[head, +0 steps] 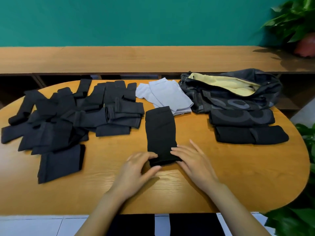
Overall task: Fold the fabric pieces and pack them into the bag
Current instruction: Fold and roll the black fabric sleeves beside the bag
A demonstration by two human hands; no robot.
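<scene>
Left on the desk (221,181) lies a loose pile of black pieces (68,116). My left grip (136,169) pinches the near corner of the centre black piece (160,132), whose long axis points away from me. My right grip (192,160) rests flat on it, released. Far right, the bag (238,101) gapes, showing only yellow lining (221,84).

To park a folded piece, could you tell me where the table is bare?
The table is bare right of the right hand, before the folded black stack, and along the near edge. The black pile crowds the left, the bag the far right.
</scene>
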